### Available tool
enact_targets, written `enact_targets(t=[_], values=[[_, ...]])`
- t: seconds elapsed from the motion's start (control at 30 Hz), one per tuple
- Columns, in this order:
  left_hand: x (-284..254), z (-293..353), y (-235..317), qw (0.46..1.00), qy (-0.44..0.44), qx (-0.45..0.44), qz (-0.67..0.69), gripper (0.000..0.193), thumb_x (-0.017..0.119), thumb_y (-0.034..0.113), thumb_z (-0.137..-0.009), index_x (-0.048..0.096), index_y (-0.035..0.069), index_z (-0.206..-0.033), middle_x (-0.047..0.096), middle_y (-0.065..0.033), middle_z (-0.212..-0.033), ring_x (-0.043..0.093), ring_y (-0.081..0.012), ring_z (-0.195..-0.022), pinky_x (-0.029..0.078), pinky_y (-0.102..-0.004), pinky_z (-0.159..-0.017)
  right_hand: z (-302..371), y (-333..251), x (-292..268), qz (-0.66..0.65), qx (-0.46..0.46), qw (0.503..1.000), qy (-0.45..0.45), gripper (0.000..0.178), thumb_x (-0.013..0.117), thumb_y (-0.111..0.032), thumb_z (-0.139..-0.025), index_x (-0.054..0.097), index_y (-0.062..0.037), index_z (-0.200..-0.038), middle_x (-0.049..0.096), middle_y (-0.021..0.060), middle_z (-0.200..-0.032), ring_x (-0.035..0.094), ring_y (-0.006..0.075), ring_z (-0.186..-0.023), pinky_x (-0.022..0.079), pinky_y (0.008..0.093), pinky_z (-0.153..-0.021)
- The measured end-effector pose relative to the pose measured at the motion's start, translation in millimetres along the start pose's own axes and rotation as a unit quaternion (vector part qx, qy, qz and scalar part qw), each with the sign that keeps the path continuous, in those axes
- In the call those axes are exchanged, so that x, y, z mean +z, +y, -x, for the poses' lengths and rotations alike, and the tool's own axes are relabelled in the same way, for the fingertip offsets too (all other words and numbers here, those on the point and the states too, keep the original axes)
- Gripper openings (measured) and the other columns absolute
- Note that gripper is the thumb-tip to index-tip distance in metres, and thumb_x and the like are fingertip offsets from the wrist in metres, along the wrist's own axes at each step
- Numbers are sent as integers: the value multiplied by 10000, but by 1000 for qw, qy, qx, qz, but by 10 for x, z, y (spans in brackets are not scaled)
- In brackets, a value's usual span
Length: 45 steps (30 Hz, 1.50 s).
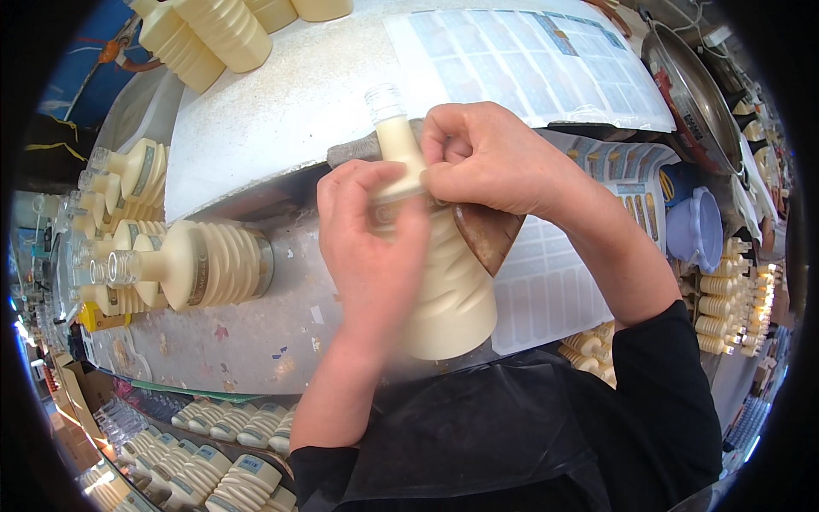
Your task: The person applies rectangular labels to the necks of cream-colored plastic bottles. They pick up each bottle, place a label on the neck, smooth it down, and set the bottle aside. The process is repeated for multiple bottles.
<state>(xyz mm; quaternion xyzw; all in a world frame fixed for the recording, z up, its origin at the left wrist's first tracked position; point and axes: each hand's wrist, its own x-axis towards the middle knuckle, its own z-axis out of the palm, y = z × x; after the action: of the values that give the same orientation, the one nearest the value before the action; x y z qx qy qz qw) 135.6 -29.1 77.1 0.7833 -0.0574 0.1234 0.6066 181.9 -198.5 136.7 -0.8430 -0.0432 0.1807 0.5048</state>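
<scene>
A cream-coloured bottle [439, 290] with a spiral-ribbed body and clear threaded neck lies in front of me, its neck pointing away. My left hand [367, 230] curls over the left side of its shoulder, its thumb smeared by motion. On the other side of the shoulder, my right hand [486, 158] is closed, thumb and finger pinched against the bottle. Whatever sits in that pinch is too small to make out. Under the neck is a grey cloth [354, 151]. A brown wedge-shaped piece [490, 235] shows beside the bottle below my right hand.
Several similar bottles [222, 266] lie at the left; more [223, 34] stand at the far left. Label sheets [546, 286] lie at the right and on the white raised board [281, 111]. A purple bucket [695, 229] and large metal pan [687, 94] are farther right. Labelled bottles [200, 474] fill the lower left.
</scene>
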Motion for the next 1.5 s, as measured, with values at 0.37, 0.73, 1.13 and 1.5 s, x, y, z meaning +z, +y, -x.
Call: enact_targets(t=[0.37,0.73,1.13,1.5], values=[[1,-15,32,999,-1,5,-38,248,725,65,-819,651,45,-1054,569,-121,-1131,592,-276,-1084,487,-382,-933,1,46,-6,-23,-8,1000,-11,113,691,-138,-807,603,-71,-828,541,-65,-630,450,11,-580,339,215,-525],[-13,-77,101,998,-16,-34,-58,164,681,92,-864,652,39,-1017,564,-113,-1119,589,-263,-1056,479,-372,-931,47,240,-65,-57,-77,994,-49,178,721,-161,-877,618,-55,-975,529,-68,-619,471,2,-562,348,195,-516],[-53,-32,-2,998,-22,-47,41,188,643,115,-914,651,40,-1087,560,-120,-1180,575,-257,-1097,467,-370,-973,32,137,40,-61,-31,997,24,213,751,-201,-819,637,-45,-909,544,-45,-605,484,35,-551,353,228,-503],[0,-34,103,997,-32,-44,-59,330,668,79,-892,605,-9,-1204,551,-73,-1203,561,-157,-1069,474,-309,-958,60,112,1,-49,-27,998,6,175,727,-164,-812,627,-49,-897,531,-49,-606,465,36,-539,323,232,-493]])
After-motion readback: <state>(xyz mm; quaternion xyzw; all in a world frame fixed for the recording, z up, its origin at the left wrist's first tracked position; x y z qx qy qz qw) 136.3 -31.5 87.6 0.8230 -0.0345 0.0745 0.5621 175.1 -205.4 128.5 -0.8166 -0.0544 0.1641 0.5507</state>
